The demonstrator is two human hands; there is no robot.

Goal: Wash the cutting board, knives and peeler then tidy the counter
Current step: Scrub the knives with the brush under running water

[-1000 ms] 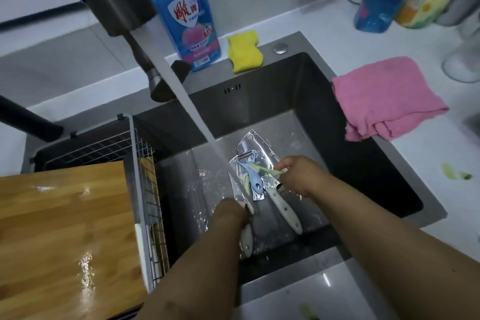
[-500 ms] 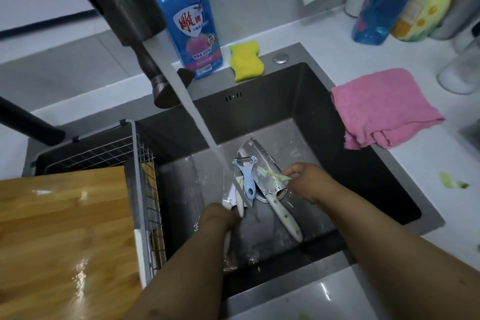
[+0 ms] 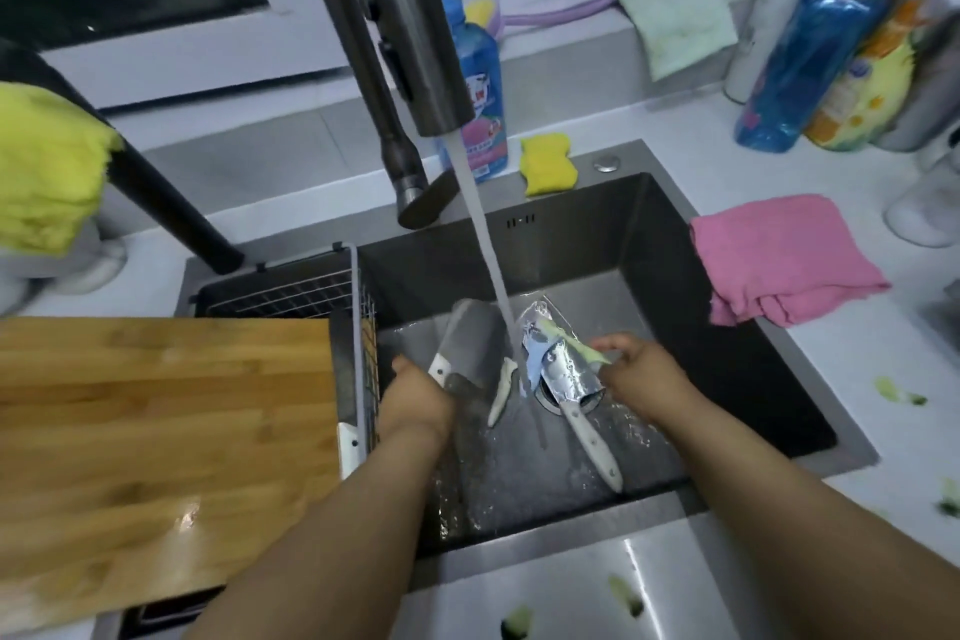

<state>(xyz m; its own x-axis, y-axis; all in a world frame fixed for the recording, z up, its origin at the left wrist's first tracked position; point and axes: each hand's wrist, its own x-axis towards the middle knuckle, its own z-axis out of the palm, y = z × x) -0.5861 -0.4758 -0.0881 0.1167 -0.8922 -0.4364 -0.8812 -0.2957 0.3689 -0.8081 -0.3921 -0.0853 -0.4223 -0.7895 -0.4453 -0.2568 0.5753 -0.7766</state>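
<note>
Left hand (image 3: pixel 415 398): fingers curl round the cleaver (image 3: pixel 465 346) handle.
Right hand (image 3: pixel 636 374): fingers pinch a green peel (image 3: pixel 571 340).
Tip: turn the blade slowly under the water (image 3: pixel 488 255).

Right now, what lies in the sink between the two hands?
In the head view, between the left hand and the right hand fall the water stream, a pale small knife and the blue peeler on a cleaver.

Pink cloth (image 3: pixel 779 257), yellow sponge (image 3: pixel 548 164), blue bottle (image 3: pixel 480 83), brown cutting board (image 3: pixel 156 431)
</note>
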